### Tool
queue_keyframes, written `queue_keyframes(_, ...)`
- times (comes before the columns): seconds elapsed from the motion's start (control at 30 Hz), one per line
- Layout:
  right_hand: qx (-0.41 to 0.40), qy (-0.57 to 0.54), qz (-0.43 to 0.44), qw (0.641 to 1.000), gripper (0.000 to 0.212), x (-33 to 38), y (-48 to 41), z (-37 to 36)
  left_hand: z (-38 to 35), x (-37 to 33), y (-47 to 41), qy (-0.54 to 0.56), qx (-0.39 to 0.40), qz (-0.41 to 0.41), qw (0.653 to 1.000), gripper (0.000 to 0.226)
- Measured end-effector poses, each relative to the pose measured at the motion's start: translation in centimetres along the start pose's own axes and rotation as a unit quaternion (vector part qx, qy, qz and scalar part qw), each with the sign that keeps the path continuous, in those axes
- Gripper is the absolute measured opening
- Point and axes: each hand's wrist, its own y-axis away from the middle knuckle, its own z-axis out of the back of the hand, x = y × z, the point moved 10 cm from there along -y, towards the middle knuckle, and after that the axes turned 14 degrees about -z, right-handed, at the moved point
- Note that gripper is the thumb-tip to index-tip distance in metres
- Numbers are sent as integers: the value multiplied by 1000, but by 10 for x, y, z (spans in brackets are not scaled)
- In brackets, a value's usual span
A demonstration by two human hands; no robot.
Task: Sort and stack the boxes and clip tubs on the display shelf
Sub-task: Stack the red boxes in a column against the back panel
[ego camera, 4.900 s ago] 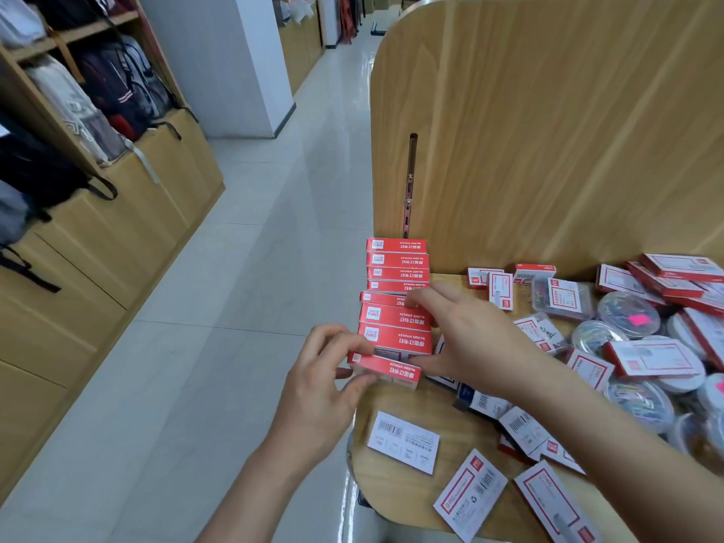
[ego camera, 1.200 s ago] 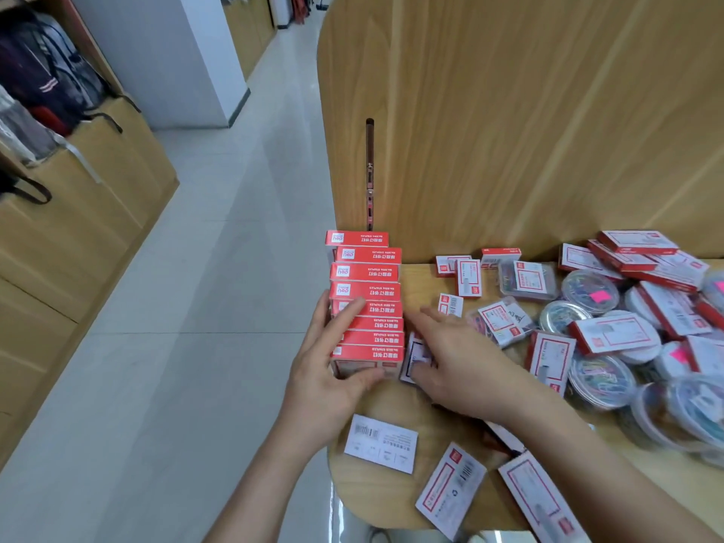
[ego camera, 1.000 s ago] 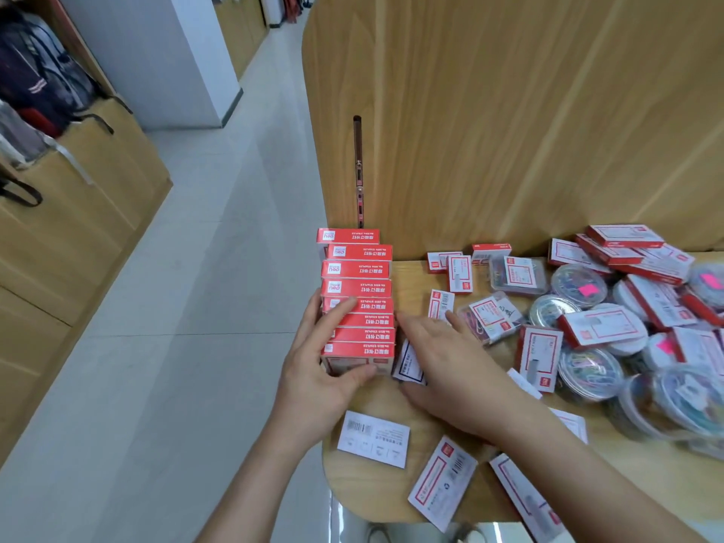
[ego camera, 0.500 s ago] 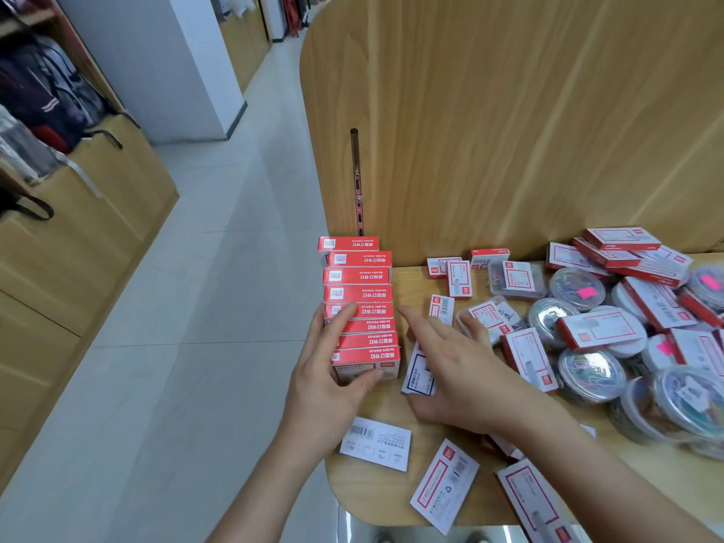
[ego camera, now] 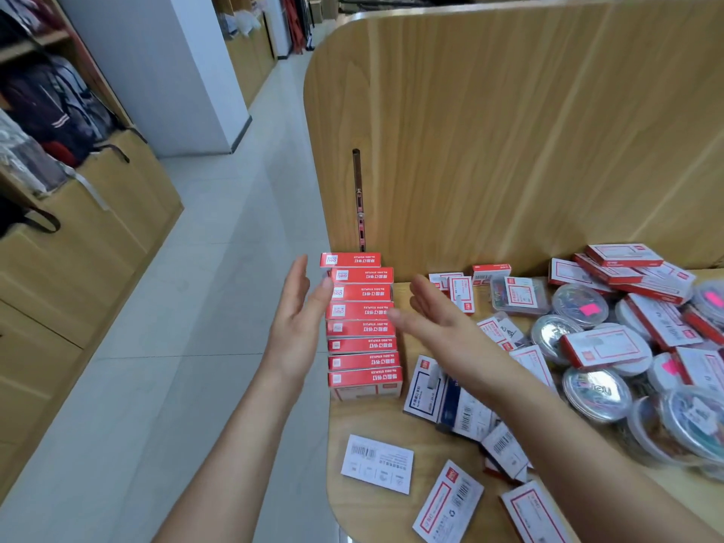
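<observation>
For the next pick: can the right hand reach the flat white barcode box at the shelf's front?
Probably yes: the flat white barcode box lies uncovered and alone; the right hand holds nothing.

Both hands come off now. My left hand lifts away from the stack of red boxes, fingers straightening, and hangs just beside its left edge. My right hand rises too, flat and empty, uncovering the white box it was pressing on next to the stack.
</observation>
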Motion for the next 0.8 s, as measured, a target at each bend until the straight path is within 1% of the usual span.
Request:
queue_keyframes(0.07,-17,-46,-15,999,78,1,-9,-9,-9,2,-12,17,-9,21,1000,59)
queue_keyframes(0.1,-15,-68,-24,997,66,2,-13,-15,-15,1,-14,21,-3,37,999,51)
queue_keyframes(0.17,-6,-86,-36,996,36,3,-21,-26,-25,5,-17,17,22,60,998,13)
queue_keyframes(0.2,-11,-85,-39,996,30,2,-25,-29,-26,5,-17,14,26,64,997,9)
queue_keyframes(0.27,-29,-73,-34,996,28,3,-30,-32,-25,7,-17,20,34,67,997,13)
queue_keyframes(0.33,-58,-50,-19,997,29,5,-32,-32,-25,4,-17,17,40,58,997,45)
queue_keyframes(0.37,-71,-45,-15,996,30,6,-32,-32,-26,3,-16,16,47,59,997,45)
queue_keyframes(0.43,-85,-69,-19,994,32,4,-33,-32,-27,2,-13,25,65,58,996,16)
queue_keyframes(0.47,-89,-84,-23,992,36,4,-33,-32,-26,1,-9,39,64,58,995,11)
queue_keyframes(0.5,-89,-96,-26,991,42,4,-33,-32,-22,1,-5,54,56,64,995,10)
queue_keyframes(0.53,-85,-108,-32,990,50,5,-34,-32,-18,2,0,62,52,65,995,22)
queue_keyframes(0.57,-78,-120,-39,989,58,6,-35,-31,-14,1,7,65,49,56,995,46)
queue_keyframes(0.6,-70,-135,-46,987,63,6,-37,-30,-11,2,15,69,47,48,995,63)
queue_keyframes(0.63,-66,-148,-50,985,66,8,-40,-27,-10,-1,25,77,50,36,995,68)
queue_keyframes(0.7,-60,-170,-50,982,65,13,-42,-21,-18,-6,46,86,80,4,993,67)
queue_keyframes(0.73,-59,-179,-48,981,62,15,-43,-20,-24,-8,55,76,104,-9,992,74)
queue_keyframes(0.8,-51,-199,-53,977,56,16,-44,-19,-33,-5,65,30,139,-28,989,96)
